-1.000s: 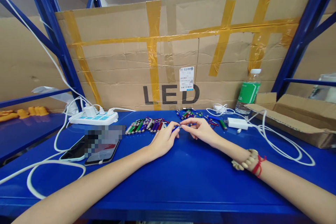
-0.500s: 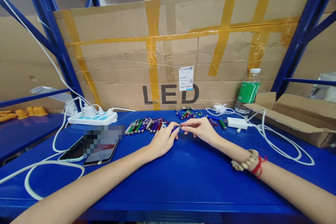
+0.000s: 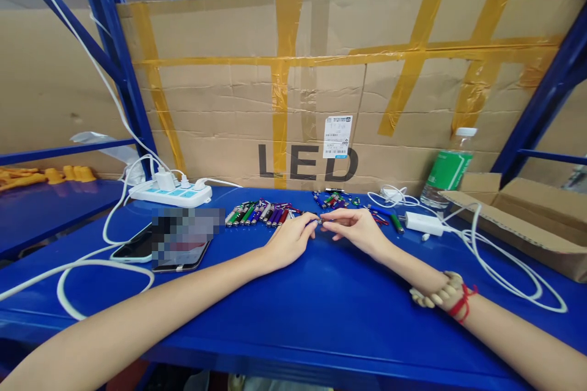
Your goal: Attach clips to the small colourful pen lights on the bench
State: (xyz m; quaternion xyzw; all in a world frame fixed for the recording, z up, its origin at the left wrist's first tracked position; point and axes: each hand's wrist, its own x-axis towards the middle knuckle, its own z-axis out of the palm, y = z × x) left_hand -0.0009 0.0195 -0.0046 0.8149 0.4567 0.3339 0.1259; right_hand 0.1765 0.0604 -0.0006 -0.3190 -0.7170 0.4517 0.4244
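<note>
My left hand (image 3: 291,237) is closed around a small tube-like piece, mostly hidden by the fingers. Only its shiny metal end (image 3: 320,221) shows at the fingertips. My right hand (image 3: 355,231) meets it from the right, thumb and forefinger pinched at that end; what they hold is too small to make out. Behind my left hand lies a row of short coloured metal tubes (image 3: 259,214) with clips, like keychain penlights. Beyond my right hand is a loose pile of small coloured parts (image 3: 337,200), with a green tube (image 3: 397,222) nearby.
Two phones (image 3: 183,259) and a white power strip (image 3: 177,195) lie to the left on the blue table (image 3: 293,311). At right are a white adapter (image 3: 424,223) with looped cables, a green-labelled bottle (image 3: 447,170) and an open cardboard box (image 3: 527,226). Taped cardboard (image 3: 229,110) stands behind.
The camera has turned slightly, so the scene sits a little further right. My hands stay fingertip to fingertip; the small metal end shows more clearly between them.
</note>
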